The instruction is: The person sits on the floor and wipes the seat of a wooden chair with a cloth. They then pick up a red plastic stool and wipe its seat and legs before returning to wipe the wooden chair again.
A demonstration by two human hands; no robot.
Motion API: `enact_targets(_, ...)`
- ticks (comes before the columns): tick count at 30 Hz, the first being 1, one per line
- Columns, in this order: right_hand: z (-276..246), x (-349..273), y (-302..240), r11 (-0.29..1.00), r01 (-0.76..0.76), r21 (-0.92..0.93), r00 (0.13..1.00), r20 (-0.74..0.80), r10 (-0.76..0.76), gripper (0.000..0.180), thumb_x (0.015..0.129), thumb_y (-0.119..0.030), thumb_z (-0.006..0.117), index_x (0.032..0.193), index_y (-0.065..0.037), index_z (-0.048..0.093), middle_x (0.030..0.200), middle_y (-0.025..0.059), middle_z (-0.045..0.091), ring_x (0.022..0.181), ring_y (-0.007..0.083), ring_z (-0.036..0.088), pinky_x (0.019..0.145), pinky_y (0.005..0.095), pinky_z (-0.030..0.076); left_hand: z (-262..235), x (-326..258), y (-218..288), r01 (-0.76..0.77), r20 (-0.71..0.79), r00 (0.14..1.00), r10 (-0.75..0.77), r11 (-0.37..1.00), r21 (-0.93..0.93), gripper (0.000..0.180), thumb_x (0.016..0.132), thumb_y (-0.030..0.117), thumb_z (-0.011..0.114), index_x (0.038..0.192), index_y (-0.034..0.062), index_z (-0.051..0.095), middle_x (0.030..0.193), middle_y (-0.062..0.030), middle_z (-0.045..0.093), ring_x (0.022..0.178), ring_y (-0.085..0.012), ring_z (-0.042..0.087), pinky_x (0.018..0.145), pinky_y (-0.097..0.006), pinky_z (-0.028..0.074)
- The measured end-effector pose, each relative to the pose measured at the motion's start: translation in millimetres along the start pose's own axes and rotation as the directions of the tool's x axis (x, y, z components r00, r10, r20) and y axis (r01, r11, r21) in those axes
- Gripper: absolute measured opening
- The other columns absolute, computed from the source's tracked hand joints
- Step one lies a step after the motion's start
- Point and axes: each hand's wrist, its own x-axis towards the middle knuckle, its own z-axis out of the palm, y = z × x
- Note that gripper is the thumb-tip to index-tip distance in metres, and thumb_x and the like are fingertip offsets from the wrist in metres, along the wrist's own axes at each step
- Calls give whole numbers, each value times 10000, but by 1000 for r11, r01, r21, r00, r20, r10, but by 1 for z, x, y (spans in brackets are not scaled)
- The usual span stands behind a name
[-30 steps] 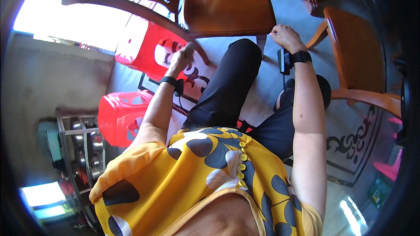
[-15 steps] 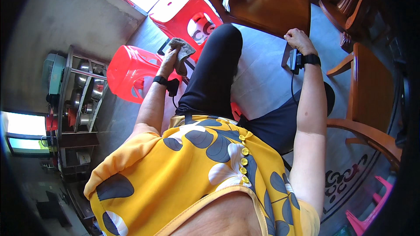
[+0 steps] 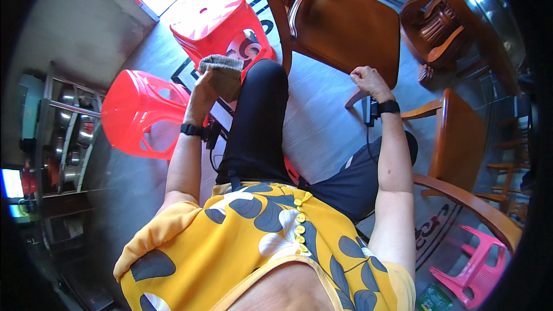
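My left hand (image 3: 201,95) is closed around a folded grey cloth (image 3: 224,75), held beside my left knee in front of two red plastic stools. One red stool (image 3: 138,115) lies tipped at the left; the other red stool (image 3: 219,23) stands upright just beyond the cloth. My right hand (image 3: 373,83) is at the near edge of a brown wooden chair's seat (image 3: 345,29), its fingers curled in. Whether they grip the edge or something small is hidden. Each wrist wears a black band with a small cabled device.
A second wooden chair (image 3: 458,144) stands close to my right forearm. Behind it at the lower right is a pink plastic stool (image 3: 481,268). A metal rack (image 3: 72,132) with pots lines the left wall. A carved wooden chair (image 3: 435,29) stands at the far right.
The view has swung, so the stools and chairs sit lower and further left. The cloth stays in my left hand. My right hand has shifted slightly left along the seat edge.
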Motion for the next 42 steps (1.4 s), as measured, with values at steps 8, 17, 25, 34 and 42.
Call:
enact_targets(8, -6, 0, -92, 990, 97, -105, 990, 108, -86, 307, 952, -298, 566, 1085, -66, 718, 1042, 168, 721, 1003, 334, 679, 937, 418, 518, -42, 2, -10, 115, -148, 983, -107, 992, 51, 469, 869, 272, 555, 1287, 60, 548, 1178, -114, 653, 1118, -254, 623, 993, -429, 489)
enact_targets(17, 7, -3, -181, 960, 265, -85, 962, 84, -258, 257, 966, -248, 585, 1077, -58, 718, 1016, 154, 728, 933, 293, 700, 860, 382, 549, -49, -3, -8, 292, -31, 949, -312, 915, -279, 508, 819, 107, 503, 1310, -18, 479, 1209, -196, 618, 1095, -330, 617, 984, -517, 499)
enact_targets(25, 34, 36, -224, 845, 534, -3, 844, 58, -533, 218, 925, -226, 613, 993, -49, 721, 903, 154, 724, 805, 305, 699, 744, 382, 553, -58, -16, -15, 181, -177, 955, -238, 940, -289, 483, 958, 290, 578, 1373, 68, 471, 1277, -153, 603, 1184, -341, 586, 1055, -491, 449)
enact_targets(34, 68, 101, -252, 659, 689, 301, 691, -1, -723, 209, 925, -188, 639, 1001, -10, 721, 927, 172, 728, 876, 294, 715, 823, 371, 558, -75, -62, 4, 34, -331, 936, -119, 967, -253, 548, 705, -16, 480, 1249, -68, 516, 1235, -193, 614, 1121, -363, 623, 1015, -489, 503)
enact_targets(42, 91, 110, -232, 553, 379, 742, 834, -15, -552, 264, 932, -212, 571, 854, -7, 719, 802, 124, 716, 702, 154, 698, 625, 310, 549, -6, -89, 111, -320, -503, 794, 341, 938, 131, 304, 940, 130, 561, 1218, 12, 588, 1161, -85, 647, 1138, -233, 597, 1036, -398, 459)
